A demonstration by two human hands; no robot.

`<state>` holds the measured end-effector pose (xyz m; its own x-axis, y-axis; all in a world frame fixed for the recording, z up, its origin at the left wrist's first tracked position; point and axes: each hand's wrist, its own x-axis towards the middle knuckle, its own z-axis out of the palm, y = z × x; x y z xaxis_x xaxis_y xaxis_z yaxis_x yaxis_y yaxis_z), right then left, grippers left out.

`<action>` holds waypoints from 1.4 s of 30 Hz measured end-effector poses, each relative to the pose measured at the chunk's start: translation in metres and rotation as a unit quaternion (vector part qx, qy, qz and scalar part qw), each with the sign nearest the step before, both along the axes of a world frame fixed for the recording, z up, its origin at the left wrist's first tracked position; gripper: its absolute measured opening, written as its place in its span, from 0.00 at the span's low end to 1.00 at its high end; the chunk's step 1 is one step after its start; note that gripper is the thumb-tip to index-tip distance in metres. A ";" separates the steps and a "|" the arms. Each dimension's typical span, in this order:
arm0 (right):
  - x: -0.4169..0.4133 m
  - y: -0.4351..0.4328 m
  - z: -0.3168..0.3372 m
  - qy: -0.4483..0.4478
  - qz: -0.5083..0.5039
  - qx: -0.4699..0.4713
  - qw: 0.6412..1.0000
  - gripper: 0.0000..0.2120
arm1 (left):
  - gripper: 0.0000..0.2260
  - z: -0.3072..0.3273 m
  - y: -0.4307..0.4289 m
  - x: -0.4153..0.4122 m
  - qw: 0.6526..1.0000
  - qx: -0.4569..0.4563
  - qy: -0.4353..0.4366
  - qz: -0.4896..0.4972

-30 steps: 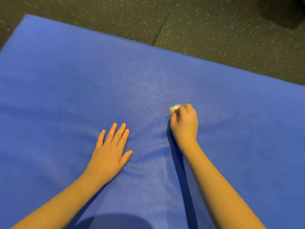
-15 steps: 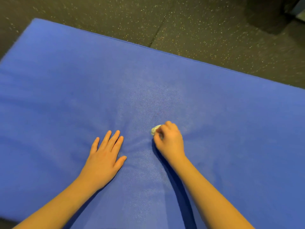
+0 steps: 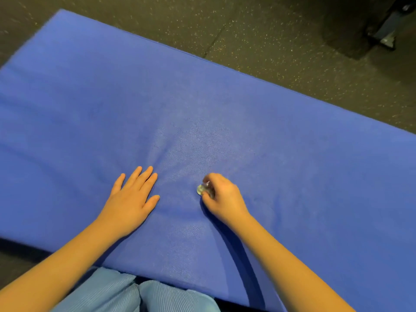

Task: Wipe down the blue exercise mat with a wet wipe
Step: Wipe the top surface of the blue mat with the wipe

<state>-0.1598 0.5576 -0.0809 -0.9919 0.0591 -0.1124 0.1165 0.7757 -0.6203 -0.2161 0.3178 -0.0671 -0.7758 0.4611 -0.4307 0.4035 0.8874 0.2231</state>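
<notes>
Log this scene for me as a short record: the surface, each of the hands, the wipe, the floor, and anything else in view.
surface: blue padded exercise mat, lying on the floor
left hand: left hand flat on the mat, fingers straight
right hand: right hand grips the wipe against the mat
wipe: crumpled white wet wipe
floor: dark speckled rubber floor
other: light blue ribbed trousers at the near edge

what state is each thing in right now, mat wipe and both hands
blue exercise mat: laid flat on the speckled floor, dented and creased where the hands press
wet wipe: wadded small, against the mat
right hand: fingers curled round the wipe
left hand: flat, palm down on the mat, fingers straight
</notes>
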 end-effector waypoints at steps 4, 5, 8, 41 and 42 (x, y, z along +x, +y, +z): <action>-0.003 0.020 -0.003 0.009 -0.133 0.035 0.990 0.07 | 0.43 0.001 -0.002 0.003 1.000 -0.008 0.002 -0.005; -0.002 0.018 -0.003 0.009 -0.165 0.029 0.986 0.08 | 0.43 0.000 -0.002 0.004 1.000 -0.010 0.003 -0.004; 0.017 -0.008 0.004 0.005 -0.078 0.009 0.997 0.06 | 0.41 0.000 -0.005 0.008 1.000 -0.011 0.005 -0.001; 0.104 -0.005 0.036 0.006 -0.045 -0.107 0.993 0.05 | 0.41 0.011 -0.012 0.023 0.998 0.002 0.058 0.010; 0.103 -0.011 0.036 0.004 -0.047 -0.116 0.992 0.05 | 0.41 0.011 -0.012 0.023 0.998 0.002 0.056 0.009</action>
<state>-0.0567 0.5467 -0.0451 -0.9843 0.1241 -0.1255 0.1751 0.5984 -0.7818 -0.1933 0.3055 -0.0563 -0.8274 0.4482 -0.3384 0.4102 0.8939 0.1809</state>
